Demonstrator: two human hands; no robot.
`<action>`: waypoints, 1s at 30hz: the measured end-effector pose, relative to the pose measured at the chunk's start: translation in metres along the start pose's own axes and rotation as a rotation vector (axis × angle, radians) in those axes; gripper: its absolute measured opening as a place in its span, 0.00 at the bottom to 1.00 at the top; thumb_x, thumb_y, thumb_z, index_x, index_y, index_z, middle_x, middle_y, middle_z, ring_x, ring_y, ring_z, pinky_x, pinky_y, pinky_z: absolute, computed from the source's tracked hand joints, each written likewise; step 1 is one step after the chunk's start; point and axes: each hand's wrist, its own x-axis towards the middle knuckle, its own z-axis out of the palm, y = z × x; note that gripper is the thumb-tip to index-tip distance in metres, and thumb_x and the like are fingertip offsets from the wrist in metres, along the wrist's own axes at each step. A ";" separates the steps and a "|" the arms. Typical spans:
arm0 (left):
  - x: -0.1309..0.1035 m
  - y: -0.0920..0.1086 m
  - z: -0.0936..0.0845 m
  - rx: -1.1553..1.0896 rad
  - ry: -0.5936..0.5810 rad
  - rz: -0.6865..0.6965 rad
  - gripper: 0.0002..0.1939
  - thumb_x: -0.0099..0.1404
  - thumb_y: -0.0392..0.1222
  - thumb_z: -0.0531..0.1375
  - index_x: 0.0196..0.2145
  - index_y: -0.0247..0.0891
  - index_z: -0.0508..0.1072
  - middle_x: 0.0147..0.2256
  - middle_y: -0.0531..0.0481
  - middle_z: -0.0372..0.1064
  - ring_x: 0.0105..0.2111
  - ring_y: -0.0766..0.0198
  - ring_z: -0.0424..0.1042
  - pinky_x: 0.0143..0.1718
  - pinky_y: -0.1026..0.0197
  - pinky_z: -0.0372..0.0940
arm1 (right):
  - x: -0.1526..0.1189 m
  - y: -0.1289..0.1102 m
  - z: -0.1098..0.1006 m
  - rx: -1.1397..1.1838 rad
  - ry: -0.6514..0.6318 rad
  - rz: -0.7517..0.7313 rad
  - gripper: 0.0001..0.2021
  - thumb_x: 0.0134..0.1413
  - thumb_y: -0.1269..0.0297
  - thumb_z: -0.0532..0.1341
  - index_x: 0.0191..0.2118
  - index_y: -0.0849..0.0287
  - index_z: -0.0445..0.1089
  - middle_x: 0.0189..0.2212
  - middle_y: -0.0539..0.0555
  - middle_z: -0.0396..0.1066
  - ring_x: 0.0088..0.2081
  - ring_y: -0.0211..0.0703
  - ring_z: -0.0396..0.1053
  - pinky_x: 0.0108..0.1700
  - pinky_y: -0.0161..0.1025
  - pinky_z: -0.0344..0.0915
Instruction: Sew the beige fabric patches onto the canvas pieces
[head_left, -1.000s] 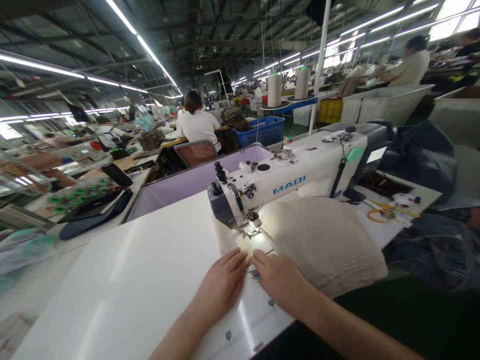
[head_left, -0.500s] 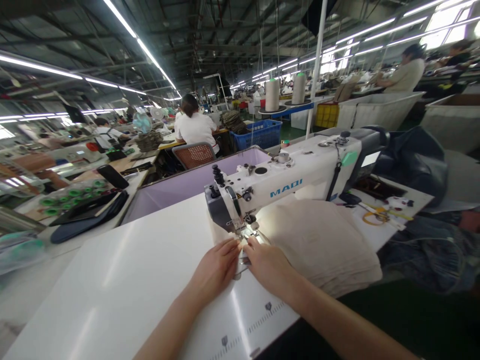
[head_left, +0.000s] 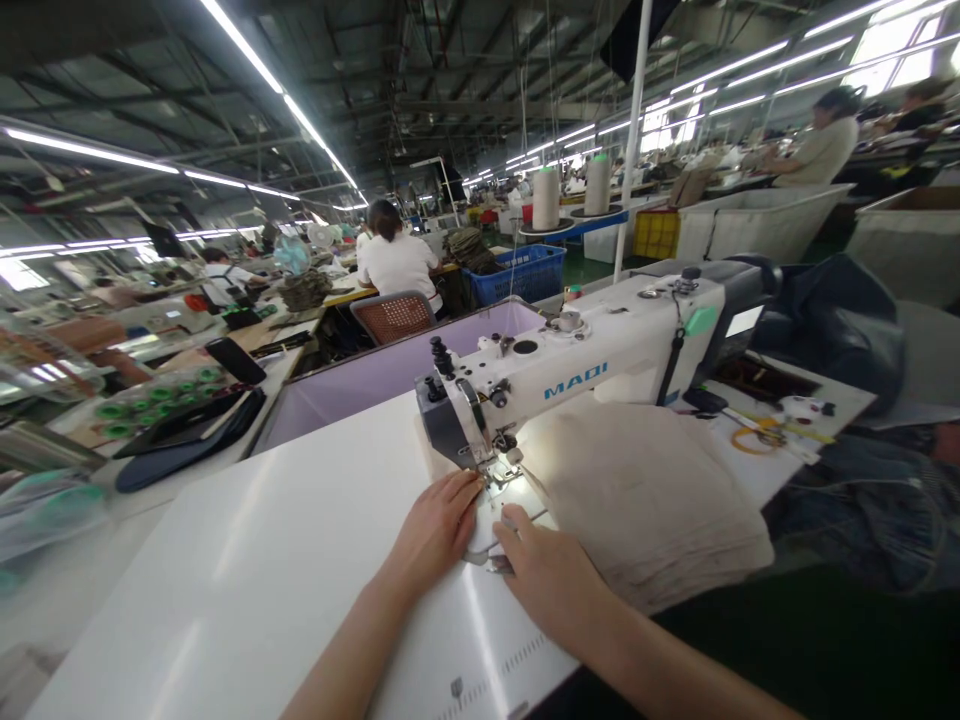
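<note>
In the head view, the left hand (head_left: 442,515) reaches up to the presser foot (head_left: 508,474) of the white sewing machine (head_left: 585,350) (the one lettered MAQI in blue). Its fingers lie close together, nearly straight, with their tips at the small pale cloth (head_left: 429,448), which shows beyond them along the machine's head; whether they pinch it or only press it, I cannot tell.

The right hand (head_left: 551,570) is nearer the wearer, its fingers bent and partly open over the bright metal plate (head_left: 491,520), thumb a little apart from the forefinger. I cannot tell whether its tips touch the plate.

Just beyond and to the right of the right fingers spreads a stack of beige fabric (head_left: 645,490), layered at its near edge. Well past it lie yellow-handled scissors (head_left: 757,436). The white table (head_left: 247,560) extends left of the left fingers.
</note>
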 end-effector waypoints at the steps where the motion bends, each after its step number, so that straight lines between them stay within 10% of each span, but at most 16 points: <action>1: 0.000 0.001 0.000 0.017 -0.004 -0.018 0.20 0.74 0.40 0.49 0.58 0.39 0.72 0.58 0.42 0.71 0.58 0.52 0.69 0.60 0.47 0.67 | -0.002 0.000 0.002 0.009 0.006 0.000 0.12 0.61 0.70 0.63 0.51 0.59 0.69 0.54 0.60 0.70 0.36 0.47 0.77 0.32 0.38 0.71; 12: -0.021 0.060 -0.011 0.035 -0.111 0.003 0.15 0.70 0.36 0.54 0.51 0.39 0.75 0.53 0.42 0.74 0.51 0.50 0.72 0.54 0.46 0.72 | -0.013 0.008 -0.007 0.043 -0.012 -0.024 0.14 0.65 0.76 0.56 0.54 0.61 0.68 0.51 0.57 0.72 0.40 0.47 0.76 0.36 0.40 0.71; 30: -0.034 0.056 -0.008 0.050 -0.041 0.101 0.22 0.74 0.39 0.53 0.63 0.41 0.67 0.59 0.42 0.70 0.59 0.51 0.70 0.57 0.47 0.71 | -0.009 0.015 0.002 -0.077 -0.007 -0.103 0.14 0.62 0.80 0.54 0.49 0.62 0.70 0.43 0.58 0.73 0.37 0.47 0.75 0.31 0.38 0.68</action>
